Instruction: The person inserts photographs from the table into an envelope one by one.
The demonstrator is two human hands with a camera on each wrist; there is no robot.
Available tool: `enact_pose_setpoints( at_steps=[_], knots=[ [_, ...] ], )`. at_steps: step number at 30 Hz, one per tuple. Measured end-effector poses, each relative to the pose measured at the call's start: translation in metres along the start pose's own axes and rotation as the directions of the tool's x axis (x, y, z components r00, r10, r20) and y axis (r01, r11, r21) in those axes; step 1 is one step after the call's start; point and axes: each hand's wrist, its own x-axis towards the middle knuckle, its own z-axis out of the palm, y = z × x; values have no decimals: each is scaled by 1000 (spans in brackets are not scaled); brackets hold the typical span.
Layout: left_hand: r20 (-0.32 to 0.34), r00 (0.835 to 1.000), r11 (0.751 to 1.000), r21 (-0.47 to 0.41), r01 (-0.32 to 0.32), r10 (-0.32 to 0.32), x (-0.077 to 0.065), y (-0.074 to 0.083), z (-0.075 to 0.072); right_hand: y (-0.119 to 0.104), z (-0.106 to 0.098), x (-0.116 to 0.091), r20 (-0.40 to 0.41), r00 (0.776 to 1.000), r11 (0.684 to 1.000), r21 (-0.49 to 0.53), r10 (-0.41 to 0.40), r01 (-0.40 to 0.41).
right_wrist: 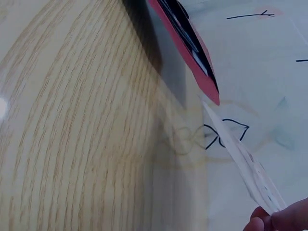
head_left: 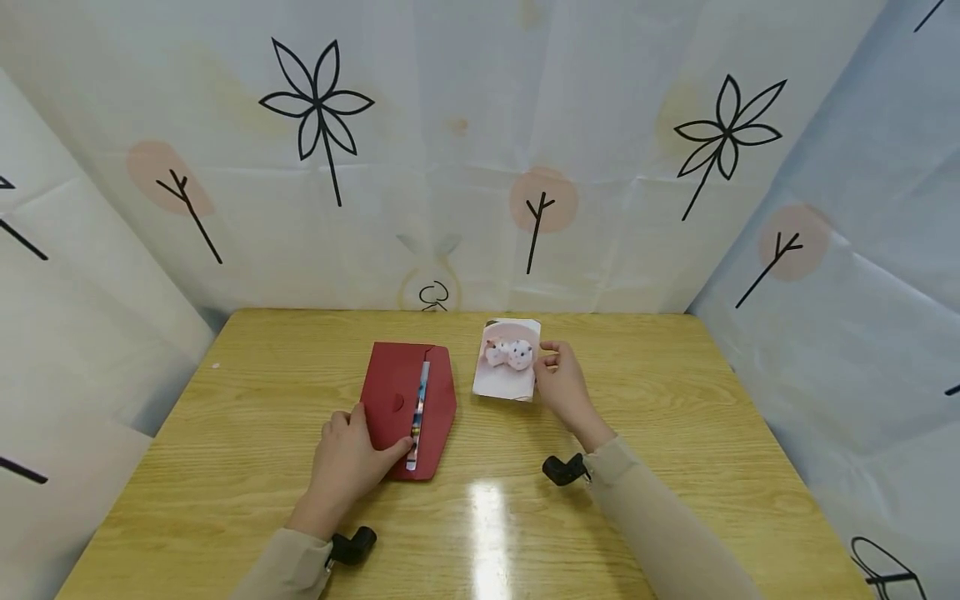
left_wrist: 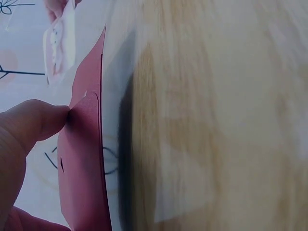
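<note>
My left hand [head_left: 347, 458] grips a red paper envelope [head_left: 390, 379] by its near left part, thumb on the front. The envelope's pointed flap [head_left: 442, 408] lies opened out to the right. Along the opening shows a narrow multicoloured strip [head_left: 417, 408]; what it belongs to is hidden inside. In the left wrist view, the thumb [left_wrist: 36, 120] presses on the red paper. My right hand [head_left: 566, 387] pinches the right edge of a white card [head_left: 489, 385], which bears a pale pink, dotted bow shape [head_left: 510, 354]. Seen edge-on in the right wrist view, the card [right_wrist: 236, 149] is thin.
A wood-grain table [head_left: 637, 358] lies beneath both hands. Behind it hangs a pale cloth backdrop [head_left: 450, 108] with plant drawings, and similar cloth stands at both sides. Black wrist cameras sit near the left cuff [head_left: 354, 546] and right cuff [head_left: 564, 471].
</note>
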Motion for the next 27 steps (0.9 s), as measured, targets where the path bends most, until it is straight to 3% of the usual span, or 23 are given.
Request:
enact_pose_setpoints(
  at_steps=[4, 11, 19, 27],
  knots=[
    [-3, 1000, 1000, 2, 1, -1, 0, 0, 0, -5, 4, -3, -10, 1000, 998, 64, -23, 24],
    [1, 1000, 1000, 11, -3, 3, -1, 0, 0, -8, 24, -10, 65, 998, 990, 139, -17, 8],
    [2, 1000, 1000, 10, 3, -3, -1, 0, 0, -9, 46, -20, 116, 993, 993, 114, -28, 15],
    [4, 1000, 1000, 16, 7, -7, -1, -1, 2, -10, 54, -26, 182, 982, 996, 87, -43, 28]
  ],
)
